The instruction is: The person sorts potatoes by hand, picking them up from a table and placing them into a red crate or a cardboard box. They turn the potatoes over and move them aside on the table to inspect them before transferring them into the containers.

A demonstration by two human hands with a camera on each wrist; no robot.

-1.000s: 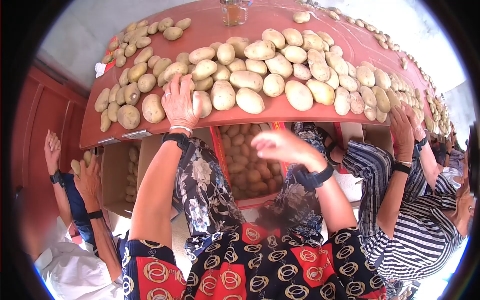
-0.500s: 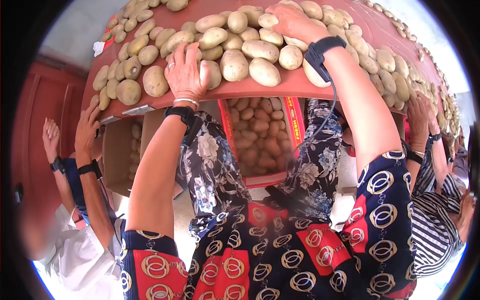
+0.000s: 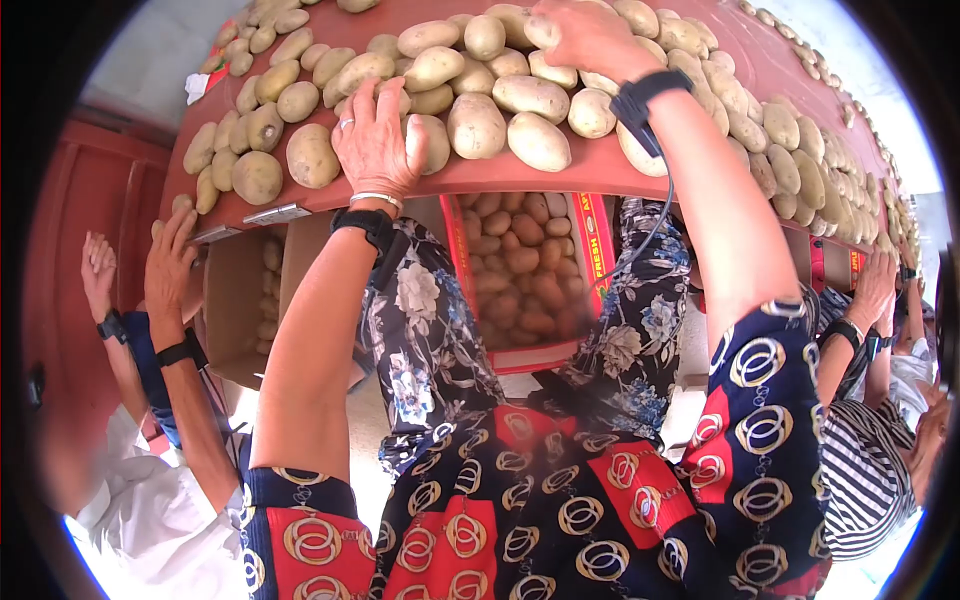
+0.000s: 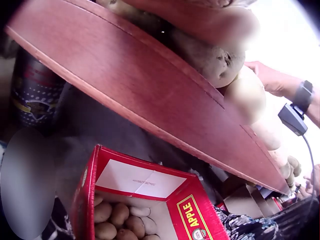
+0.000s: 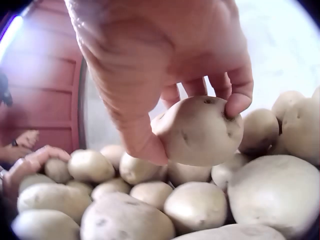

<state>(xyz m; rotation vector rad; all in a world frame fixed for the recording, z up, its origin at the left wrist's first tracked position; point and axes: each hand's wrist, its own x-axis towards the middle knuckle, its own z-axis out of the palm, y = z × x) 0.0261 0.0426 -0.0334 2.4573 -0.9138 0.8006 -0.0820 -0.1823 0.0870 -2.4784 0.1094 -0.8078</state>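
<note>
A heap of potatoes [image 3: 530,97] covers the near part of the red table [image 3: 450,180]. My right hand [image 3: 590,40] reaches to the far side of the heap. In the right wrist view, its thumb and fingers pinch a pale potato [image 5: 200,130] with small dark eyes, just over the others. My left hand [image 3: 375,145] lies on potatoes near the table's front edge, fingers spread forward and thumb beside a potato [image 3: 428,145]. The left wrist view shows a blurred finger across a potato [image 4: 210,60] there.
Below the table edge, between my knees, stands a red apple box [image 3: 588,235] holding potatoes. A cardboard box [image 3: 235,330] with potatoes is to its left. People sit on both sides, one hand [image 3: 170,265] at the table's left corner, another [image 3: 875,285] at the right.
My right hand has gone from above the box to the far side of the heap and now pinches a potato. My left hand stays on the potatoes. The right neighbour's hand has moved off the table edge.
</note>
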